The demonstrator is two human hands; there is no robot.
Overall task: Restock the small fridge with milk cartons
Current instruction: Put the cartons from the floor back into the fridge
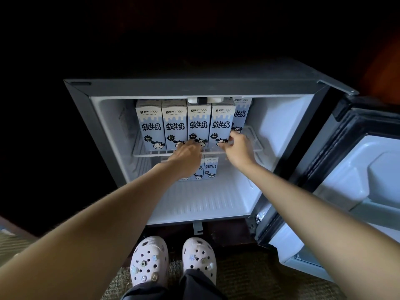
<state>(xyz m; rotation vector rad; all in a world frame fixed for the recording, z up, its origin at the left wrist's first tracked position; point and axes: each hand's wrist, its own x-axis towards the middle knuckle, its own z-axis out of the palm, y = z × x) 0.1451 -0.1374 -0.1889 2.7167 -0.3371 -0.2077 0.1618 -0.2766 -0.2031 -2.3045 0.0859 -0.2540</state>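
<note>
- Nearest, two pale clogs (149,262) studded with charms stand on a woven carpet (249,276). Dark trouser hems (194,278) cover their heels at the bottom edge.
- Two bare forearms come in from the lower corners and reach into the small fridge (194,87). Its door (346,180) hangs open to the right, and the edge of the view cuts off the door's outer part.
- On the fridge's ribbed floor, the lower cartons (210,167) stand upright side by side toward the back. Two show plainly. A third is mostly hidden behind the left wrist, and whether more stand there cannot be told.
- Above them, a wire shelf (151,153) carries the upper row (149,124): four milk cartons, upright, touching, printed faces forward.
- The left hand (187,154) is at the shelf's front edge, against the feet of the second and third cartons. Its back hides the fingers, so whether it grasps anything cannot be told.
- The right hand (238,148) grasps the rightmost carton (220,124) of that row at its lower right corner, thumb on the front face and fingers curled round the side.
- A fifth carton (240,114) stands behind and to the right, partly covered by the rightmost carton.
- A white fitting (204,100) under the ceiling is hard to make out.
- Everything around the fridge is dark.
</note>
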